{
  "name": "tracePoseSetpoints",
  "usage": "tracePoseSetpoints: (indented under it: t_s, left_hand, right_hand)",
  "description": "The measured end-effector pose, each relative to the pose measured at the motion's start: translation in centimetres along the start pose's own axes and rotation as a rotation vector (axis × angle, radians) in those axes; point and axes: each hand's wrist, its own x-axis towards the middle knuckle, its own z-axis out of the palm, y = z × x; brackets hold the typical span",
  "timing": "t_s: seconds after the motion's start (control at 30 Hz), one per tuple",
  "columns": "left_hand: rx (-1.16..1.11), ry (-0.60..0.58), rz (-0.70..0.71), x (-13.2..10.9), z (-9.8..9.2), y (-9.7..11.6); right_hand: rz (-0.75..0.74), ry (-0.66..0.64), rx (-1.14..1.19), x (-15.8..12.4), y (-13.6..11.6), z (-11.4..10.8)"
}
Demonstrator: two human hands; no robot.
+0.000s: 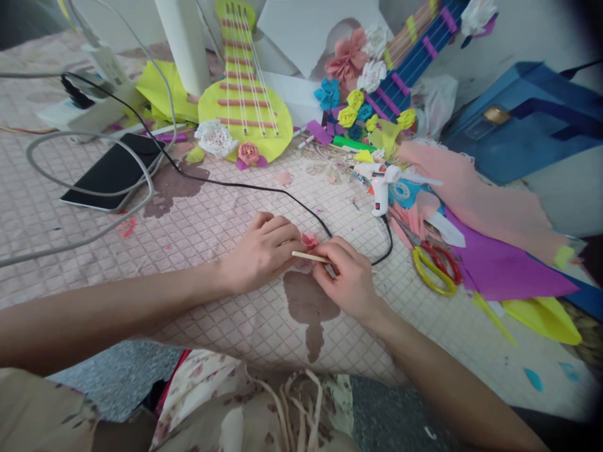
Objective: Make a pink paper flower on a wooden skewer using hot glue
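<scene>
Over the middle of the table, my right hand [347, 279] is closed on a thin pale wooden stick [307, 256], which points left across to my other hand. Curled fingers of my left hand [267, 252] pinch a small piece of crumpled pink paper [309, 240]; its lower part is hidden by the fingers. The two hands almost meet there. A black cord passes just behind them, and a white glue gun [379, 187] stands beyond my right hand, its cable looping back toward it.
A yellow paper guitar [245, 122] and a blue one [400, 85] lean at the back among paper flowers [347, 56]. Scissors [436, 270] and purple paper [504, 263] lie right. A dark tablet-like device [115, 172], grey cable and power strip [89, 116] occupy the left.
</scene>
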Motion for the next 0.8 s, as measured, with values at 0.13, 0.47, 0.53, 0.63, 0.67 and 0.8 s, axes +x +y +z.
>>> tracePoseSetpoints:
  t_s: [0.13, 0.47, 0.53, 0.63, 0.67, 0.8]
  left_hand:
    - [0.006, 0.004, 0.008, 0.07, -0.02, -0.01]
    - [0.011, -0.007, -0.004, 0.0, 0.13, -0.02]
    - [0.007, -0.006, -0.001, -0.01, 0.16, -0.02]
    - [-0.001, 0.0, 0.001, 0.05, 0.17, 0.02]
    - [-0.004, 0.003, 0.0, 0.09, 0.17, 0.05]
    - [-0.003, 0.02, -0.019, 0.19, 0.18, 0.17]
  right_hand:
    - [0.001, -0.009, -0.006, 0.0, 0.01, 0.0]
    - [-0.001, -0.006, -0.011, 0.02, 0.07, -0.01]
    - [-0.005, -0.003, -0.006, 0.01, 0.07, -0.01]
    - [-0.007, -0.002, -0.007, -0.01, 0.02, 0.01]
    - [-0.007, -0.001, -0.009, -0.02, -0.01, 0.02]
    - [-0.015, -0.007, -0.023, -0.05, -0.07, 0.12]
